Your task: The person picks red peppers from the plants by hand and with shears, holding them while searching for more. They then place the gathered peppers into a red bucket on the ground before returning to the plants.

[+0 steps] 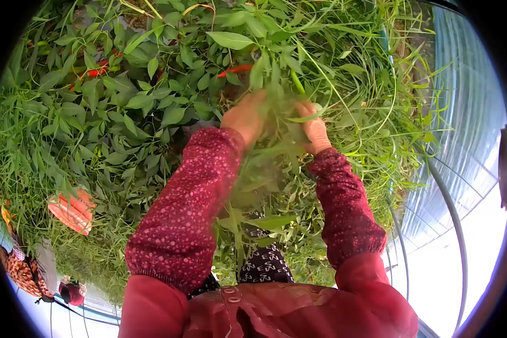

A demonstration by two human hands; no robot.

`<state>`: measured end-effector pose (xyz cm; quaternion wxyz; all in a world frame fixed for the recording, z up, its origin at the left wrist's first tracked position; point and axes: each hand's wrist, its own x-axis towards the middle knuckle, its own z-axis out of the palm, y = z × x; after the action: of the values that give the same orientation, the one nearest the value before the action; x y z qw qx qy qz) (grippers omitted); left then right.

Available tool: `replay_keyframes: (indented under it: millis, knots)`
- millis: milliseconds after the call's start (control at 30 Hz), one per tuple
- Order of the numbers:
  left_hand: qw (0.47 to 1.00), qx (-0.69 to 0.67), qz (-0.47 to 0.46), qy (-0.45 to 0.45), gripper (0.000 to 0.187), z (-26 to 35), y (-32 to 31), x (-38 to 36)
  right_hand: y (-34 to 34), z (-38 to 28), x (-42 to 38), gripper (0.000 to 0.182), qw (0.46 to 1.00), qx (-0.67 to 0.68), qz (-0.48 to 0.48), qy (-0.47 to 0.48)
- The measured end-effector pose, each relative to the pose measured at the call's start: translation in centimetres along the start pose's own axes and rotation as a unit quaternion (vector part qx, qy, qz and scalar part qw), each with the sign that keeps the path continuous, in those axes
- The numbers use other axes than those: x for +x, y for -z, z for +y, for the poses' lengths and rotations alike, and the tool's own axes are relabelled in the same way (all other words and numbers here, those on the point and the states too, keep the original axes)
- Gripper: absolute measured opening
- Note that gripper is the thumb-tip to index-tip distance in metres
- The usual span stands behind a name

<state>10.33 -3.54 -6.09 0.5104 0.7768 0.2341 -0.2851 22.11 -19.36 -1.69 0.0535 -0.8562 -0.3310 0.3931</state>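
Observation:
My left hand [245,119] is among the leafy pepper plants [169,101], smeared by motion, with its fingers hidden behind blurred leaves. To its right, my right hand [314,128] has its fingers curled in at the foliage; what lies between them is hidden. A slim green pepper [297,83] shows just above the right fingertips. Above my left hand hangs a red chili pepper [236,70]. More red chili peppers [98,70] show among the leaves at the upper left. Blurred leaves cover the space between both hands.
Tall grass [349,73] grows thick through the plants on the right. Plastic sheeting [462,84] and a curved grey pipe [449,203] border the right side. An orange-red object [73,211], possibly a container, lies in the greenery at left. Another person [27,273] is partly visible at the lower left.

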Motion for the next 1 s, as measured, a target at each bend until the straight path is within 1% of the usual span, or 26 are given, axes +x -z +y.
replay_keyframes:
  millis: [33, 67, 100, 133, 167, 200, 233, 267, 333, 367, 400, 433, 467, 533, 567, 600, 633, 667, 700, 733, 800, 833, 867, 933, 1000]
  knots:
    - [1.0, -0.007, 0.026, -0.012, 0.055, 1.7, 1.1, -1.5, 0.7, 0.6, 0.5, 0.041, 0.996, 0.021, 0.084, 0.007]
    - [0.999, 0.01, -0.045, 0.016, 0.054, 2.8, 1.7, -1.6, 2.6, -1.3, 0.7, 0.034, 0.962, 0.22, 0.155, -0.037]
    - [0.998, -0.022, -0.043, 0.043, 0.053, 2.3, -0.1, -1.2, 4.4, -2.2, 0.7, 0.027, 0.947, 0.232, 0.22, -0.019]
    - [0.995, -0.055, -0.045, 0.066, 0.053, 1.5, -1.9, -1.0, 6.6, -4.0, 0.8, 0.024, 0.942, 0.154, 0.298, 0.029]
    - [0.995, -0.061, -0.045, 0.067, 0.053, 1.7, -1.8, -1.3, 8.0, -5.6, 1.0, 0.022, 0.924, 0.195, 0.325, 0.043]
    - [0.998, 0.022, -0.046, 0.032, 0.053, 2.1, -1.4, -1.6, 9.3, -7.9, 1.0, 0.023, 0.916, 0.236, 0.322, 0.029]
    - [0.994, 0.105, -0.044, -0.005, 0.053, 2.5, -1.2, -1.8, 9.8, -10.4, 1.5, 0.023, 0.905, 0.318, 0.281, 0.032]
    - [0.994, 0.099, -0.043, -0.006, 0.053, 2.4, -1.5, -2.0, 9.6, -12.5, 2.0, 0.023, 0.886, 0.398, 0.237, 0.035]
    - [0.99, 0.136, 0.001, -0.032, 0.051, 1.9, -2.5, -2.2, 7.1, -13.7, 4.9, 0.021, 0.934, 0.303, 0.147, 0.117]
    - [0.991, 0.132, 0.004, -0.034, 0.051, 1.7, -2.9, -2.2, 5.7, -13.7, 6.7, 0.02, 0.96, 0.208, 0.13, 0.136]
    - [0.989, 0.137, 0.026, -0.039, 0.049, 1.3, -3.3, -2.3, 4.2, -13.4, 8.5, 0.019, 0.975, 0.113, 0.111, 0.154]
    - [0.987, 0.144, 0.05, -0.043, 0.047, 1.0, -3.4, -2.2, 2.7, -12.9, 10.5, 0.019, 0.989, 0.024, 0.056, 0.134]
    - [0.988, 0.142, 0.053, -0.043, 0.047, 0.9, -3.3, -2.4, 1.3, -12.3, 12.1, 0.02, 0.992, -0.065, -0.001, 0.112]
    - [0.983, 0.164, 0.055, -0.064, 0.045, 0.6, -3.5, -3.2, -0.9, -10.6, 14.2, 0.023, 0.969, -0.196, -0.116, 0.097]
    - [0.985, 0.153, 0.024, -0.076, 0.043, 1.0, -2.0, -3.8, -1.9, -9.6, 14.5, 0.022, 0.976, -0.17, -0.109, 0.08]
    - [0.985, 0.154, 0.029, -0.07, 0.043, 0.8, -1.8, -3.9, -2.1, -9.8, 14.8, 0.021, 0.983, -0.142, -0.101, 0.066]
    - [0.988, 0.139, 0.005, -0.071, 0.042, 0.5, -1.4, -3.9, -2.7, -9.7, 13.4, 0.024, 0.994, -0.08, -0.06, 0.035]
    - [0.989, 0.123, -0.018, -0.075, 0.041, 0.0, -1.0, -3.8, -2.9, -9.6, 13.5, 0.024, 0.994, -0.079, -0.057, 0.043]
    - [0.982, 0.167, -0.022, -0.084, 0.041, -0.5, 0.1, -3.9, -3.4, -9.0, 13.6, 0.025, 0.981, -0.137, -0.129, 0.053]
    - [0.982, 0.168, -0.016, -0.082, 0.041, -1.3, 1.4, -4.0, -3.7, -8.3, 13.9, 0.026, 0.959, -0.195, -0.199, 0.06]
    - [0.991, 0.081, 0.029, -0.098, 0.041, -2.4, 7.9, -5.0, -5.5, -5.5, 14.7, 0.03, 0.966, -0.19, -0.169, 0.042]
    - [0.986, 0.083, 0.124, -0.072, 0.043, -3.3, 10.5, -4.8, -3.9, -7.6, 14.3, 0.031, 0.971, -0.159, -0.174, -0.026]
    - [0.972, 0.082, 0.217, -0.047, 0.045, -4.4, 12.9, -4.1, -4.2, -7.3, 14.5, 0.031, 0.971, -0.162, -0.175, -0.025]
    - [0.936, 0.1, 0.339, 0.0, 0.044, -6.6, 17.1, -2.4, -4.9, -6.0, 14.8, 0.03, 0.974, -0.171, -0.133, 0.067]
    - [0.941, 0.061, 0.309, 0.125, 0.047, -9.9, 19.0, -0.1, -4.7, -6.4, 15.6, 0.029, 0.975, -0.172, -0.112, 0.083]
